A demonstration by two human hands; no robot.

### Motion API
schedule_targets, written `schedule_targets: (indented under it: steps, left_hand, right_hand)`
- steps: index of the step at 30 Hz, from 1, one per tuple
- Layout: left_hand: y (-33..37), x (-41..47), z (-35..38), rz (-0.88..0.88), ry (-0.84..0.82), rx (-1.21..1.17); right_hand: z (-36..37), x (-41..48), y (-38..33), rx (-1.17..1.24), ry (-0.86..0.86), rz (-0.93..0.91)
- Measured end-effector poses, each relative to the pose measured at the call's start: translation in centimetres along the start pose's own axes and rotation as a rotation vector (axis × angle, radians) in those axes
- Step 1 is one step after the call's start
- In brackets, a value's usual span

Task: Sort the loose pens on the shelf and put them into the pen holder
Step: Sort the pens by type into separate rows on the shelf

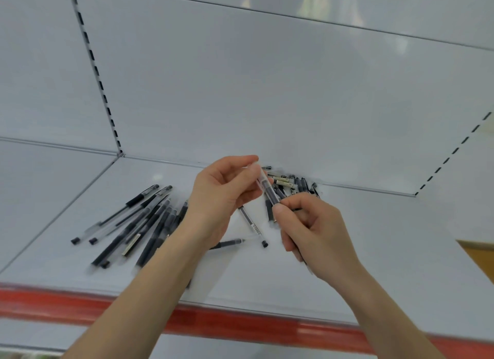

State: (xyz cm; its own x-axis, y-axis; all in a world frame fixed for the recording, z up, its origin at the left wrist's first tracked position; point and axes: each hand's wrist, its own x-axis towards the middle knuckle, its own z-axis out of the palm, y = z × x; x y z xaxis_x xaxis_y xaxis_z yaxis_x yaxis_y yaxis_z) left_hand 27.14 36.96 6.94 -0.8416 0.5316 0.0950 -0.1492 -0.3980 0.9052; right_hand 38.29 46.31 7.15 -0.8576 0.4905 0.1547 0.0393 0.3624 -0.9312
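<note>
Pen (268,190) between left hand (222,195) and right hand (316,231)

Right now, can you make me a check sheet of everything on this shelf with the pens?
surface: white shelf, red front strip.
job's things: clear pen held in the air; loose pens fanned at left; pen heap against the back panel; two single pens between them; pen holder not seen.
clutter: nothing seen.
grips: left hand pinches the clear pen's top; right hand pinches its lower end.
cables: nothing seen.
surroundings: white back panel, slotted upright.
</note>
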Motion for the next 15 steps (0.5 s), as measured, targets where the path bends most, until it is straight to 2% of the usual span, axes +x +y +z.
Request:
schedule_targets:
  steps: [6, 9, 11, 13, 15]
  left_hand:
    - [0.1, 0.3, -0.5, 0.033, 0.013, 0.035]
    - [0.0, 1.0, -1.7, 0.043, 0.114, 0.079]
    - [0.1, 1.6, -3.1, 0.041, 0.169, 0.136]
    - [0.1, 2.4, -5.0, 0.020, 0.194, 0.308]
    - [-0.2, 3.1, -7.1, 0.006, 0.211, 0.616]
  right_hand:
    - [0.4, 1.0, -0.3, -0.012, -0.062, -0.028]
    - [0.4, 2.6, -0.1, -0.092, -0.173, -0.015]
    - [0.6, 4.1, 0.8, -0.201, -0.187, -0.016]
    - [1.1, 5.5, 2.1, -0.396, -0.179, -0.052]
    - [2.0, 6.7, 3.2, -0.610, -0.205, -0.097]
